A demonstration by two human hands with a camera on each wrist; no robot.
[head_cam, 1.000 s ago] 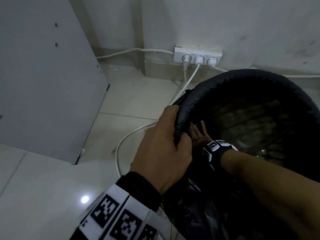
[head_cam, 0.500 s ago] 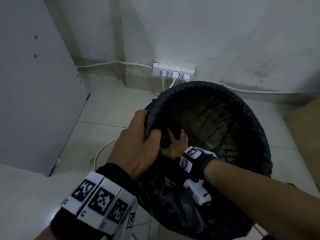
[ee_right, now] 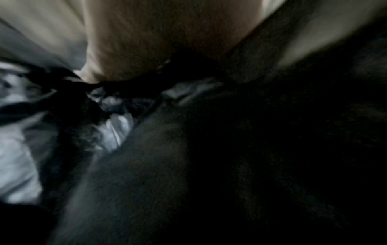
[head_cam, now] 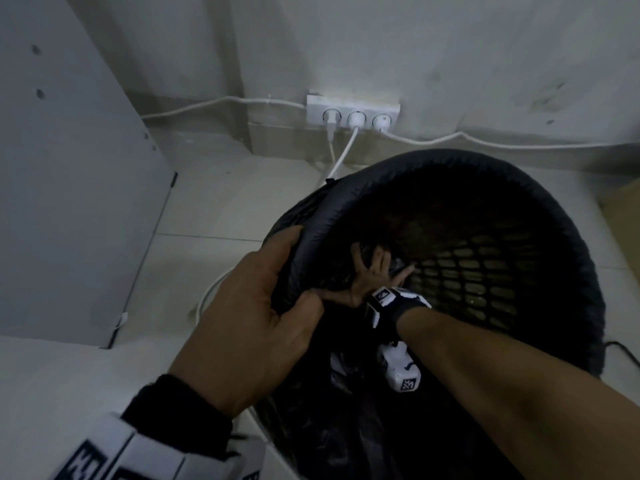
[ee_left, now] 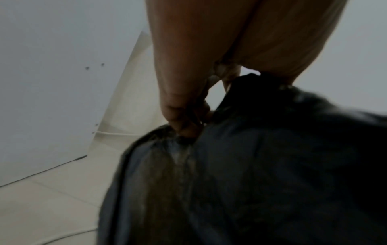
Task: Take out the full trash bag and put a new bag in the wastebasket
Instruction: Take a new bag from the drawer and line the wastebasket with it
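A mesh wastebasket (head_cam: 485,271) stands on the floor with a black trash bag (head_cam: 433,164) folded over its rim. My left hand (head_cam: 270,306) grips the bag-covered rim on the near left side, fingers outside and thumb inside. The left wrist view shows those fingertips (ee_left: 184,122) pinching the black bag (ee_left: 272,165). My right hand (head_cam: 374,275) is inside the basket with fingers spread against crumpled bag plastic on the inner wall. The right wrist view is dark and blurred, showing only the palm (ee_right: 157,41) and wrinkled bag (ee_right: 117,126).
A white power strip (head_cam: 353,114) with plugs sits on the wall behind the basket. White cables (head_cam: 207,296) trail over the tiled floor to its left. A grey cabinet panel (head_cam: 69,202) stands at left, a cardboard box (head_cam: 623,209) at right.
My right hand has spread its fingers wider against the bag inside the basket. The left hand keeps its hold on the rim. My head view has shifted.
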